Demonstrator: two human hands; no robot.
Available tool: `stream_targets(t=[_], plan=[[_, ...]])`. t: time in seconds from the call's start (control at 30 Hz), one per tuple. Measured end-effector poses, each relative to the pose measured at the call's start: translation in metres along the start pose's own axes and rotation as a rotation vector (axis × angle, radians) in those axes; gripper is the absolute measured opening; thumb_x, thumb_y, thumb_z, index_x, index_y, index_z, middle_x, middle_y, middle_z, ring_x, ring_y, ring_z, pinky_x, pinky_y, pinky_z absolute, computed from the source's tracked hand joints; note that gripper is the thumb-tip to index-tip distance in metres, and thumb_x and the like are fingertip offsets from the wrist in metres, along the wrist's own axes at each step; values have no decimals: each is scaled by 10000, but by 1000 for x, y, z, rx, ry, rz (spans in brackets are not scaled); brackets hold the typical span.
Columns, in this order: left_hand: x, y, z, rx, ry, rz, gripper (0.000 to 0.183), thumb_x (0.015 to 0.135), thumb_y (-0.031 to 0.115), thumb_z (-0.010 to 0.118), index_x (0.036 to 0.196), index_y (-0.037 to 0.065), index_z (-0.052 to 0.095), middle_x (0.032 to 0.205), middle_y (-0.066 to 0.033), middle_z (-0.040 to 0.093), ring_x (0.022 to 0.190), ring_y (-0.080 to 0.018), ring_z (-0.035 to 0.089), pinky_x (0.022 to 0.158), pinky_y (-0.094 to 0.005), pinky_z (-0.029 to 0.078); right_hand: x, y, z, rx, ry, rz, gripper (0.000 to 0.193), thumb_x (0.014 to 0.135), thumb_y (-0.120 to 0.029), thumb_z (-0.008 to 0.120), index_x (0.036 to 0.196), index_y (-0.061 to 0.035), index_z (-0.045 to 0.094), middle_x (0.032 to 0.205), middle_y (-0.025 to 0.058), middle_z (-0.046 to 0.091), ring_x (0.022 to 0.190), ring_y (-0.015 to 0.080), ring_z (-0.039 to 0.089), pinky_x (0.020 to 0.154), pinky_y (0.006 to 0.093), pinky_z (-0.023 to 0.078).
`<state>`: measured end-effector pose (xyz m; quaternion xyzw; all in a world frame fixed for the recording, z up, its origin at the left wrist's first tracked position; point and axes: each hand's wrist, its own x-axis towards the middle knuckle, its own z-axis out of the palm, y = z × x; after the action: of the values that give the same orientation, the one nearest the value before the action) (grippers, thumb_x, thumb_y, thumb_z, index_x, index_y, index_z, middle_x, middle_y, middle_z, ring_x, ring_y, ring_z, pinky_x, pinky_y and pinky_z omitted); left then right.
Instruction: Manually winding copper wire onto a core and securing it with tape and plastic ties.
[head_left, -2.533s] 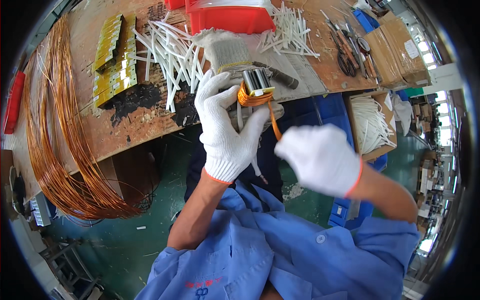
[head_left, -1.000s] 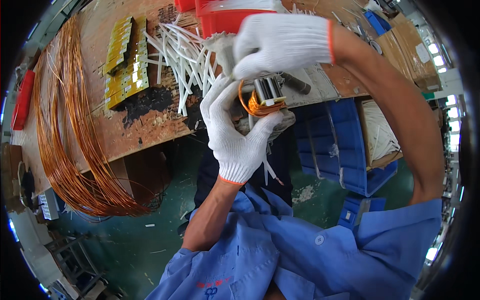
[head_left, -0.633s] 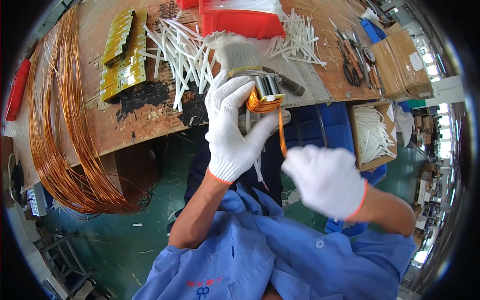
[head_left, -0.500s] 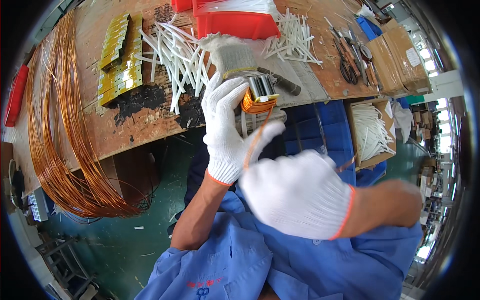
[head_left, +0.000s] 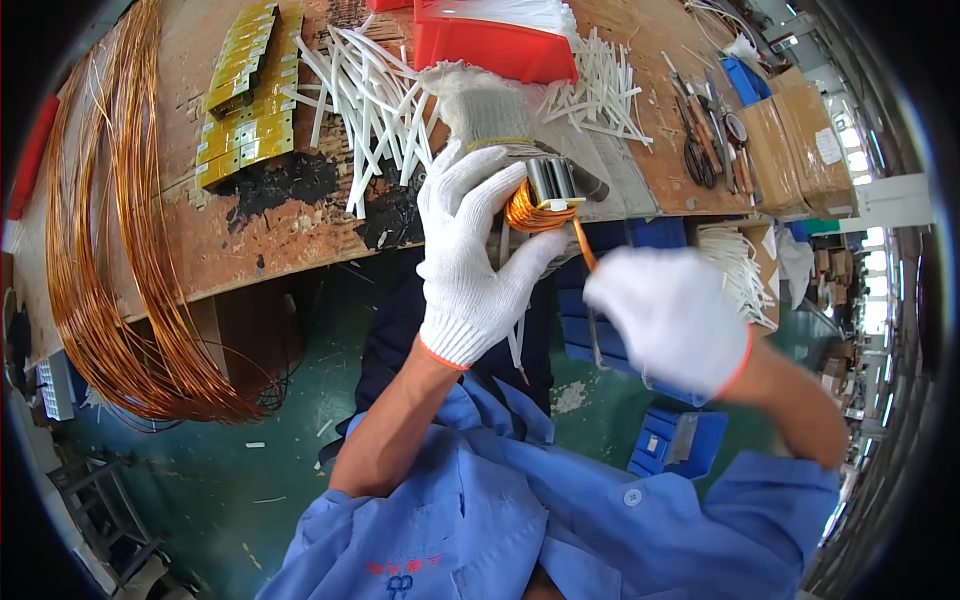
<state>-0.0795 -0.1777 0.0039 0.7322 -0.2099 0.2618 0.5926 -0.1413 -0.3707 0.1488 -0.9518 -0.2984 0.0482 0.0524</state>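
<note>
Head view: left hand [head_left: 470, 270] in a white knit glove with orange cuff is curled around a small metal core [head_left: 552, 183] wound with shiny copper wire [head_left: 535, 215], held over the edge of the worn wooden bench [head_left: 250, 230]; right hand [head_left: 675, 315], same glove, blurred, is closed in a fist on the orange wire end [head_left: 583, 243] running down from the coil. On the bench lie white plastic strips [head_left: 365, 95], a red bin [head_left: 490, 45], yellow stacked plates [head_left: 240, 95] and a big copper wire loop [head_left: 110, 250]. Versus half a second ago the right hand sits higher and further right, nearer the coil, while the left hand's grip is unchanged.
</note>
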Motion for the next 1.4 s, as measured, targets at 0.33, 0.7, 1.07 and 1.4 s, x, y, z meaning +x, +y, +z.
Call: stream_targets(t=[0.33,0.7,1.07,1.4], plan=[[-7,5,1,42,-85,-206,681,828,212,966,1414,23,675,1488,-194,643,1423,-334,596,1201,-472,478,171,-7,-48,-334,-110,-435,182,829,-194,825,903,-28,836,843,158,798,845,353,806,716,473,645],[9,3,-3,27,-47,74,817,722,284,1012,1416,50,650,1457,-171,628,1462,-495,489,1264,-588,353,8,-54,-15,-235,-183,6,171,868,-171,666,966,-40,714,778,74,653,634,207,710,456,371,501],[5,-2,-3,-4,-14,-91,656,850,255,966,1388,-15,704,1464,-184,657,1464,-350,566,1210,-460,468,161,61,-48,161,-205,-94,207,944,-186,711,813,-41,778,767,126,741,739,291,748,710,441,588],[17,14,-5,128,-91,100,884,766,461,1010,1408,-15,633,1490,-215,630,1474,-461,527,1253,-562,401,13,-70,-23,-363,-105,-96,178,856,-190,708,942,-38,738,760,111,656,590,232,663,494,411,503]])
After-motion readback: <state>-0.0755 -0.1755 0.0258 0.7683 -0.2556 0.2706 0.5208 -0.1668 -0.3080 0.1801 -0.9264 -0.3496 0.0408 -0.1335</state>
